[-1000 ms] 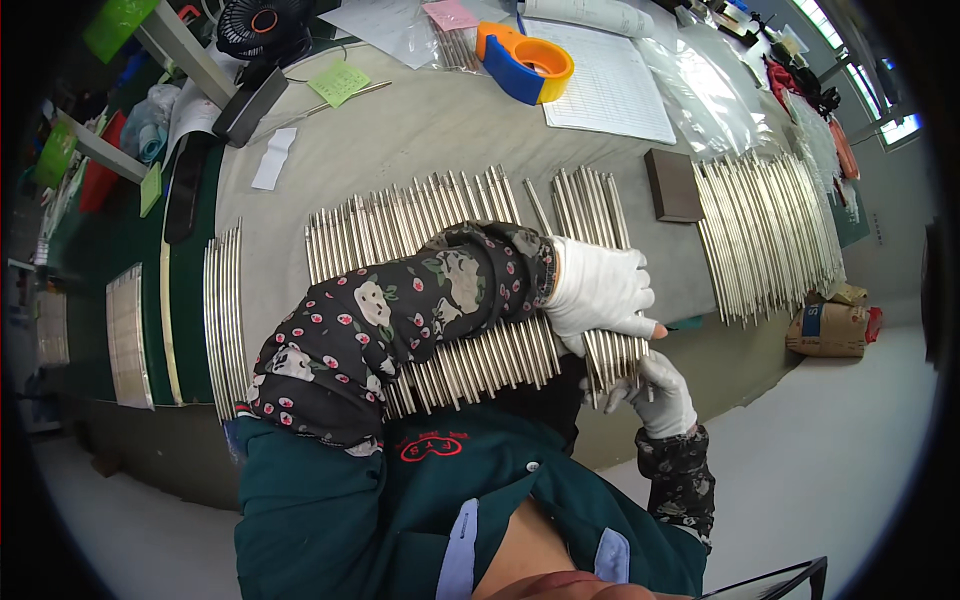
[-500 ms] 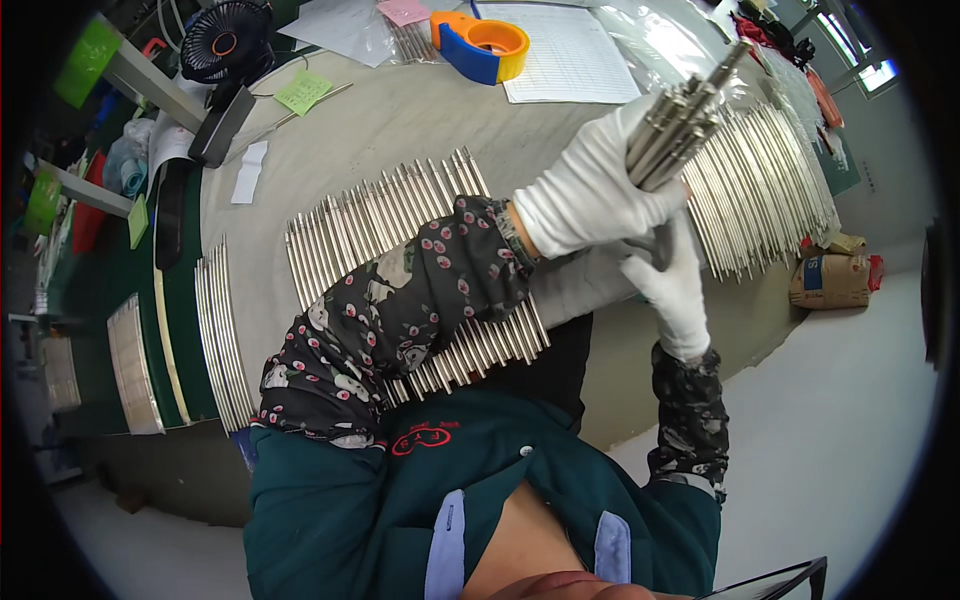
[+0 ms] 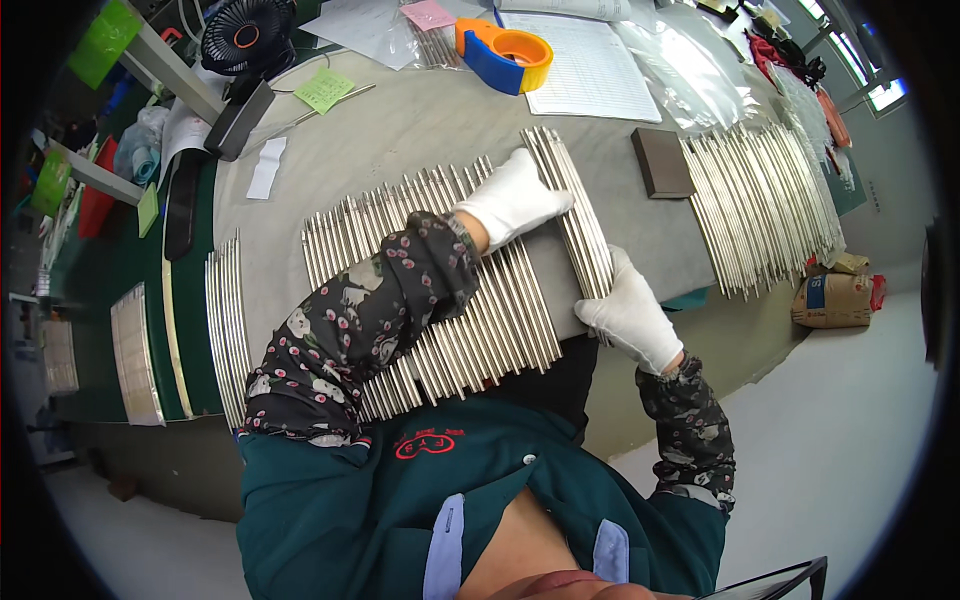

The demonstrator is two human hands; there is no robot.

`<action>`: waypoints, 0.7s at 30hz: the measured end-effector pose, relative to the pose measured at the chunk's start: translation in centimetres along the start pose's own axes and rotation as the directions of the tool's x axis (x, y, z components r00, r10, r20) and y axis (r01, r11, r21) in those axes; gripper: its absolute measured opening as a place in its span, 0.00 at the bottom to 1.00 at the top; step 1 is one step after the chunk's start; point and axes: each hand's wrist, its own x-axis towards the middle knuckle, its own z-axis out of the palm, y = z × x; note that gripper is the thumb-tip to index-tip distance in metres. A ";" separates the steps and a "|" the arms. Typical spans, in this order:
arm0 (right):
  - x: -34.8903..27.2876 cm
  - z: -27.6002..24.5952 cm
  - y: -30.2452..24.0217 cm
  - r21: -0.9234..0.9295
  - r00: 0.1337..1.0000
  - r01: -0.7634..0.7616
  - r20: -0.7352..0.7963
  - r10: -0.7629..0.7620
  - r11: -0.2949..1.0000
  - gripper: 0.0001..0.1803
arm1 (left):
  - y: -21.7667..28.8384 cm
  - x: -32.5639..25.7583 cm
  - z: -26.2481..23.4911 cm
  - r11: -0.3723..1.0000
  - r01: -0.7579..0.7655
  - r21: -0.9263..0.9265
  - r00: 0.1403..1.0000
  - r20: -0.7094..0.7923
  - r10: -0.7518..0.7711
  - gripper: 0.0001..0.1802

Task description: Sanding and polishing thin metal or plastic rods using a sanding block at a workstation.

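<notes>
Both my hands wear white gloves, below dark flowered sleeves. Between them is a bundle of thin silver metal rods point(image 3: 572, 215), side by side and slanting from upper left to lower right. My left hand point(image 3: 515, 203) is closed at the bundle's upper left side, its thumb against the rods; some of its fingers are hidden. Lower down, my right hand point(image 3: 635, 312) grips the near end, thumb on the left and fingers on the right. A wide row of similar rods point(image 3: 480, 320) lies under my left forearm.
More rods point(image 3: 765, 205) lie in a row at the right, beside a dark flat block point(image 3: 662, 163). Fewer rods point(image 3: 228, 330) lie at the left. A tape dispenser point(image 3: 505, 57), paper sheets point(image 3: 590, 75), plastic bags point(image 3: 690, 75) and a small fan point(image 3: 246, 38) are at the back.
Both hands have come left and lower with the rod bundle, which was raised upright at the right and now slants between them. The dark block and the right-hand row are uncovered.
</notes>
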 end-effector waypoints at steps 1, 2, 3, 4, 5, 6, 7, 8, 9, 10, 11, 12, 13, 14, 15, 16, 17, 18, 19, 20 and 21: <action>0.1 0.0 -0.1 0.005 1.000 0.000 -0.005 0.000 1.000 0.31 | 0.9 -1.2 -0.9 0.952 -0.024 0.306 0.999 0.032 0.015 0.21; 0.1 0.0 -0.3 -0.167 0.998 0.046 -0.023 -0.051 0.985 0.32 | 1.7 -2.3 -1.3 0.800 -0.163 0.577 0.987 0.096 0.131 0.25; -0.1 0.0 -0.8 -0.338 0.994 0.089 -0.035 -0.107 0.937 0.34 | 2.0 -3.2 -1.8 0.556 -0.287 0.781 0.955 0.189 0.227 0.29; -0.4 0.0 -1.2 -0.336 0.993 0.093 -0.035 -0.111 0.937 0.34 | 1.4 -4.0 -2.0 0.568 -0.439 0.696 0.884 0.220 0.413 0.32; -0.8 0.0 -1.7 -0.486 0.986 0.156 0.023 -0.166 0.860 0.35 | 0.6 -4.4 -1.8 0.545 -0.585 0.600 0.778 0.228 0.585 0.35; -1.2 0.1 -2.3 -0.618 0.971 0.233 0.102 -0.218 0.751 0.37 | -0.7 -4.6 -1.4 0.456 -0.674 0.581 0.684 0.256 0.684 0.37; -1.6 0.1 -2.7 -0.727 0.952 0.298 0.179 -0.248 0.619 0.40 | -1.4 -4.8 -0.9 0.437 -0.696 0.570 0.678 0.321 0.661 0.38; -2.0 -0.3 -2.8 -0.779 0.929 0.357 0.238 -0.285 0.514 0.36 | -2.2 -4.7 -0.4 0.409 -0.696 0.590 0.685 0.374 0.626 0.39; -1.9 -0.9 -2.3 -0.780 0.930 0.354 0.236 -0.282 0.516 0.36 | -2.3 -4.7 -0.2 0.378 -0.702 0.604 0.686 0.428 0.589 0.40; -1.7 -1.4 -1.6 -0.755 0.878 0.422 0.203 -0.433 0.502 0.32 | -2.3 -4.5 0.0 0.380 -0.704 0.600 0.684 0.430 0.589 0.40; -1.5 -1.8 -1.2 -0.732 0.804 0.487 0.162 -0.572 0.477 0.29 | -2.3 -4.3 0.2 0.359 -0.698 0.620 0.695 0.463 0.551 0.40; -1.4 -2.3 -1.4 -0.721 0.802 0.458 0.082 -0.592 0.520 0.23 | -2.1 -4.0 0.5 0.336 -0.695 0.636 0.701 0.496 0.512 0.40; -1.0 -2.6 -0.8 -0.723 0.806 0.451 0.079 -0.587 0.523 0.23 | -1.9 -3.7 0.9 0.337 -0.700 0.630 0.697 0.500 0.514 0.40; -0.4 -2.9 0.3 -0.720 0.759 0.474 0.042 -0.649 0.507 0.23 | -1.8 -3.3 1.3 0.344 -0.698 0.628 0.702 0.508 0.498 0.40; 0.1 -3.0 0.9 -0.717 0.706 0.497 0.006 -0.708 0.489 0.23 | -1.5 -2.8 1.7 0.349 -0.695 0.628 0.708 0.516 0.482 0.40; 0.2 -3.1 1.0 -0.700 0.725 0.481 -0.022 -0.689 0.528 0.20 | -0.9 -2.4 1.9 0.353 -0.691 0.631 0.717 0.536 0.445 0.40; 0.4 -3.2 1.3 -0.701 0.727 0.478 -0.024 -0.686 0.530 0.20 | -0.8 -1.8 2.4 0.353 -0.693 0.629 0.715 0.539 0.445 0.40; 0.7 -3.4 1.8 -0.681 0.739 0.452 -0.076 -0.669 0.576 0.19 | -0.8 -1.2 3.0 0.342 -0.697 0.631 0.710 0.536 0.457 0.41; 1.1 -3.6 2.4 -0.658 0.750 0.425 -0.129 -0.649 0.621 0.17 | -0.8 -0.8 3.3 0.330 -0.700 0.633 0.704 0.535 0.468 0.41; 1.6 -3.7 2.8 -0.657 0.708 0.433 -0.176 -0.683 0.618 0.14 | -0.8 -0.4 3.6 0.333 -0.703 0.628 0.699 0.523 0.488 0.41; 1.9 -3.9 3.1 -0.655 0.713 0.426 -0.183 -0.677 0.625 0.14 | -0.7 -0.1 3.8 0.333 -0.709 0.622 0.694 0.531 0.486 0.41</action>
